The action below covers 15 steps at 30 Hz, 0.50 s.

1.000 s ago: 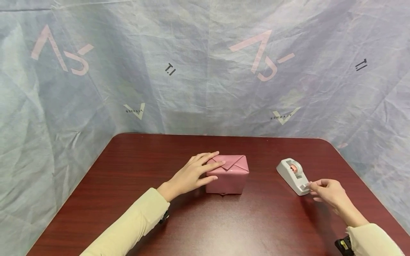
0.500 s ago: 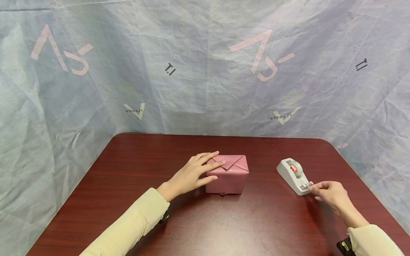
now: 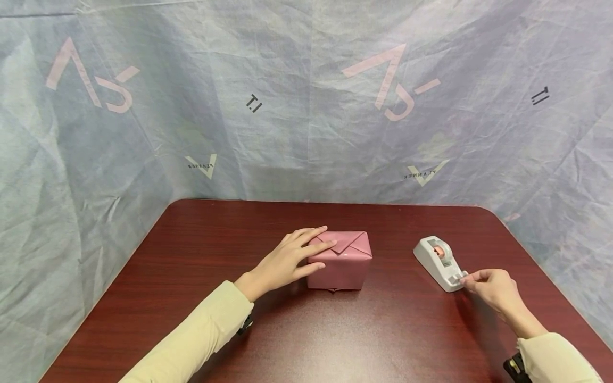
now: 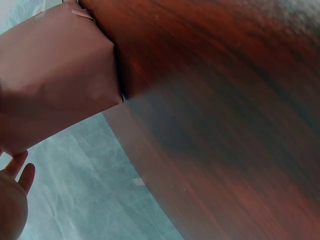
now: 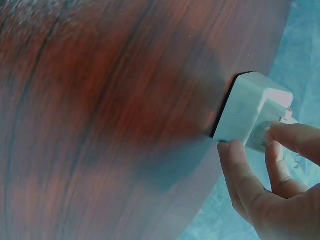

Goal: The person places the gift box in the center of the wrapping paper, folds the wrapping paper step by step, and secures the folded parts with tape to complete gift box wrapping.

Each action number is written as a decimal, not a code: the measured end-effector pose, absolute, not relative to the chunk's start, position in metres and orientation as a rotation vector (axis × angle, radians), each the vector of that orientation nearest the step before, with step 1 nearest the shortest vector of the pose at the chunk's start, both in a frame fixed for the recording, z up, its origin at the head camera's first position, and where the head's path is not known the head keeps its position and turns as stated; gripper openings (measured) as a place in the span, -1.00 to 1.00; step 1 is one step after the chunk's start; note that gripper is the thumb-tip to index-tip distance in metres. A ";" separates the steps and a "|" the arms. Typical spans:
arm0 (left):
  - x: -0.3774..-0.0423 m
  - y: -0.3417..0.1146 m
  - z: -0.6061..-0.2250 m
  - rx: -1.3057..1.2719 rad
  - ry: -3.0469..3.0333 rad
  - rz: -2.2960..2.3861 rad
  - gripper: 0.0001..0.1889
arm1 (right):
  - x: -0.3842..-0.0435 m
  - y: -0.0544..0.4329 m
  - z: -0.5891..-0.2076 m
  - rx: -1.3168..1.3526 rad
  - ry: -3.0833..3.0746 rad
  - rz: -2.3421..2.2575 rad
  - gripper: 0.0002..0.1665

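A box wrapped in pink paper (image 3: 341, 272) stands on the table, with a pointed folded flap on its top. My left hand (image 3: 287, 256) rests on the left part of it, fingers spread and fairly straight. In the left wrist view the wrapped box (image 4: 60, 75) fills the upper left, and part of the left hand (image 4: 12, 200) shows at its lower corner. To the right is a white tape dispenser (image 3: 436, 263) holding a roll of clear tape. At its near end my right hand (image 3: 493, 290) pinches the tape end (image 5: 268, 136) between thumb and forefinger; the other fingertips are beside the dispenser's base.
Both things stand on a dark red wooden table (image 3: 268, 340) with rounded far corners. A pale, creased cloth sheet (image 3: 306, 106) with printed letters hangs behind the table and along both sides.
My right hand has shifted slightly at the dispenser's near end, dipping and then rising a little, fingertips staying at the tape. The left hand, box and dispenser have stayed put.
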<state>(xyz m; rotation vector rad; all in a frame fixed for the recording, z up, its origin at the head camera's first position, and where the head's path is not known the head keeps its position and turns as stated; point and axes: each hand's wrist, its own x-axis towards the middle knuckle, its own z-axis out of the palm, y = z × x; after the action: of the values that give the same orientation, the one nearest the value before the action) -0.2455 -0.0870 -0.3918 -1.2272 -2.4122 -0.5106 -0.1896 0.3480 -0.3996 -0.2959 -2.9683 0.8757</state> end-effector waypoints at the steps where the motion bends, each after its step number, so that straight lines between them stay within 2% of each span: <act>1: -0.246 -0.087 -0.392 -1.228 -2.411 -0.511 -0.49 | -0.190 0.348 -0.400 -0.300 -2.968 0.871 -0.71; 8: -0.245 -0.087 -0.393 -1.231 -2.411 -0.518 -0.50 | -0.192 0.356 -0.406 -0.294 -3.013 0.858 -0.73; 15: -0.245 -0.087 -0.392 -1.231 -2.411 -0.528 -0.49 | -0.189 0.367 -0.390 -0.350 -3.041 0.964 -0.54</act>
<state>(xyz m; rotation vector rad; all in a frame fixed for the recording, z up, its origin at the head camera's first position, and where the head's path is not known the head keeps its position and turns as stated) -0.2451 -0.0867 -0.3921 -1.2306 -2.4106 -0.5277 -0.1888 0.3673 -0.3903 -0.3503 -3.0410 0.9640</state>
